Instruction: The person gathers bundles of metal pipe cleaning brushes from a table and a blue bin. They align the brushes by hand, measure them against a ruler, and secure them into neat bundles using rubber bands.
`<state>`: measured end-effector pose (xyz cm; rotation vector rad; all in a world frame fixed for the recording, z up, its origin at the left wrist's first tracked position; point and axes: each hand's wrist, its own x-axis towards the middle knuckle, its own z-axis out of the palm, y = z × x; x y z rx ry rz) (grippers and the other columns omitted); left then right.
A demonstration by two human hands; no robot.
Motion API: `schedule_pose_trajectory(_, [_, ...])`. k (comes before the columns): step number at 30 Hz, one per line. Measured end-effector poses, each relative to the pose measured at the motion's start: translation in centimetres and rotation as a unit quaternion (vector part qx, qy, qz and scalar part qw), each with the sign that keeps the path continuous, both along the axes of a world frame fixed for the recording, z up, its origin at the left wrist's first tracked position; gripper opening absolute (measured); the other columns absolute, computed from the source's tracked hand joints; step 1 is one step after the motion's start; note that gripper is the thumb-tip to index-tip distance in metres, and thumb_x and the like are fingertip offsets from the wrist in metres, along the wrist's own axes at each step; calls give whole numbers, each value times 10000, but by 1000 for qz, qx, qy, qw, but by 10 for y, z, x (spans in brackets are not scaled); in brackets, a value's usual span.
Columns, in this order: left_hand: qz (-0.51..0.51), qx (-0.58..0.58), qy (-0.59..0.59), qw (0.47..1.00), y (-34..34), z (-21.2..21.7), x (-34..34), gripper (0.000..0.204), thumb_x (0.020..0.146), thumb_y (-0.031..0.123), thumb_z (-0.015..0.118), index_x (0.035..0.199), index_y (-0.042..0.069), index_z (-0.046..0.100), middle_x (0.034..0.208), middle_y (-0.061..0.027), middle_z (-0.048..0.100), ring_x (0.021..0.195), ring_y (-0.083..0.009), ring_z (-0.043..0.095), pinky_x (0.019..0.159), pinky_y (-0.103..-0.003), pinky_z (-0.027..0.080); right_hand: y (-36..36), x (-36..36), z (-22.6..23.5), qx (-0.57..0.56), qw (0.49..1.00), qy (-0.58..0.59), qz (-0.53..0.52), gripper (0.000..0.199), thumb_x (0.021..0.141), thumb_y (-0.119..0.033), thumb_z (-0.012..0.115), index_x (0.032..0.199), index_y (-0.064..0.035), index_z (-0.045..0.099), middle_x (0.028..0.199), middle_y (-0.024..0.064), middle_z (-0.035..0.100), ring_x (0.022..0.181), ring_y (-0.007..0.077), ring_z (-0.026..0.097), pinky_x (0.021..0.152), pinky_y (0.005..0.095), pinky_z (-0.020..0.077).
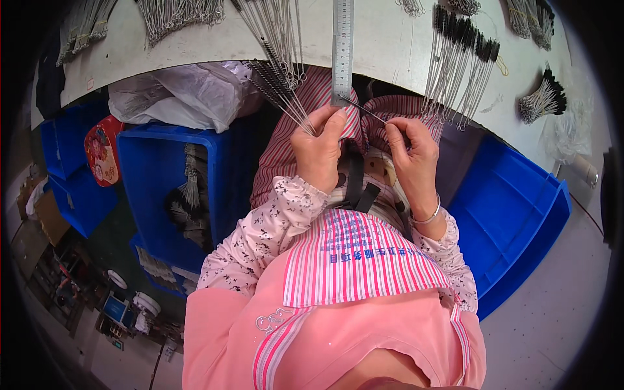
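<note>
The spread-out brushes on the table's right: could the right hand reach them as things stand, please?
Probably yes: nothing visible stands between the right hand and those brushes, though it holds a single brush.

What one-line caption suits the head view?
Left hand holding several black-bristled wire brushes, right hand a single brush, near a ruler overhanging the white table.

White table [383, 45], wire brushes [458, 68], ruler [342, 52]
</note>
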<state>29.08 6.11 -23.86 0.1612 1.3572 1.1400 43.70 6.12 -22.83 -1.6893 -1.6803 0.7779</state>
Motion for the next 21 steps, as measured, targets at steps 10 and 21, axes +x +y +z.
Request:
schedule_pose_trajectory(10, [41,-4,14,999,0,-4,-3,150,829,122,616,870,-10,558,620,3,512,361,-13,303,335,-196,220,5,-5,8,29,999,-16,-18,74,760,-22,643,827,-28,614,700,85,551,613,217,534,551,309,417])
schedule_pose_trajectory(21, [57,2,4,998,-9,-7,-13,106,824,89,595,858,-3,554,595,8,496,365,-9,294,339,-195,214,4,-10,1,16,1000,10,-2,94,754,-13,654,843,-34,628,728,78,570,594,188,536,533,283,418])
